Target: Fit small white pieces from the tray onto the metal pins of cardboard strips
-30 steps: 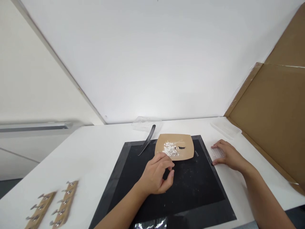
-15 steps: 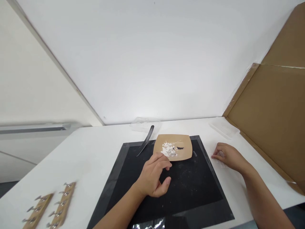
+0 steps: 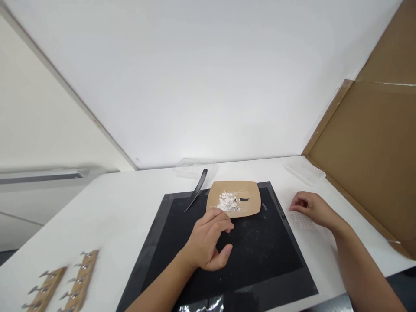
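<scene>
My left hand point(image 3: 211, 240) hangs over the black mat point(image 3: 260, 264), thumb and fingers apart, with nothing between them. Just beyond its fingertips is a tan, square-sided plate point(image 3: 251, 209) bearing a heap of small white bits point(image 3: 229, 202) and a dark sliver point(image 3: 244, 199). To the right of the mat, my right hand point(image 3: 308, 209) has its fingertips pinched together at the edge of a clear gridded sheet point(image 3: 302, 221) on the white table. Whether the pinch holds the sheet or a tiny piece cannot be made out.
Black curved-handled tweezers point(image 3: 196, 190) lie across the mat's far left edge. Behind them rests a clear plastic bag point(image 3: 191, 168). A translucent tray point(image 3: 305, 170) sits by the cardboard wall point(image 3: 373, 160). Two wooden strips with metal pegs point(image 3: 79, 281) point(image 3: 45, 291) are at the front left.
My right hand's fingers have come down and closed at the gridded sheet, which shows more now. My left hand holds almost the same pose. The view has shifted slightly.
</scene>
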The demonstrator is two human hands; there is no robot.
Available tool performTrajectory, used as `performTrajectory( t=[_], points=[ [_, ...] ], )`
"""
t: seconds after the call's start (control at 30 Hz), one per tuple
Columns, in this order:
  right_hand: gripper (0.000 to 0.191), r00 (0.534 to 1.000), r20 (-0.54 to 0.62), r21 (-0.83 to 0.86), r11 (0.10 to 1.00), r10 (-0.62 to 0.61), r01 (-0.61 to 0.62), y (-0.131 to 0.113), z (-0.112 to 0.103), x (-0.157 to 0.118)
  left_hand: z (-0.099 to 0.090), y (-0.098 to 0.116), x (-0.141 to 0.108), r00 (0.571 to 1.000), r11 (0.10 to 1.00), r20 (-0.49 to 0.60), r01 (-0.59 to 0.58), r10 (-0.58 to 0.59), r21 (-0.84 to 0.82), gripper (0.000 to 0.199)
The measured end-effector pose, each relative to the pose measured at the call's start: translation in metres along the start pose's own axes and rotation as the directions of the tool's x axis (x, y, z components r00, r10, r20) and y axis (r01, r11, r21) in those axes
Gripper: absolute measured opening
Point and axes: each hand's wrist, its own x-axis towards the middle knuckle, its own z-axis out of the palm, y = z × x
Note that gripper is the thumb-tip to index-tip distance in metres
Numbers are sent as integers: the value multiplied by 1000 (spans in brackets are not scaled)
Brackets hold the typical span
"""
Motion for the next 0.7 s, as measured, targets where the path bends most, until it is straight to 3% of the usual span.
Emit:
performTrajectory(
  t=[0.23,0.57,0.7],
  points=[
    [22,980,178,225,966,91,-130,-6,3,-6,0,1,0,1000,1000,24,-10,10,-12,25],
    [26,999,3,-58,997,49,-48,-7,11,-30,0,-1,-1,1000,999,14,-5,6,-50,26],
    [26,998,-7,-15,998,55,-55,-3,13,-31,-1,0,0,1000,999,18,-6,7,-54,26]
  ],
)
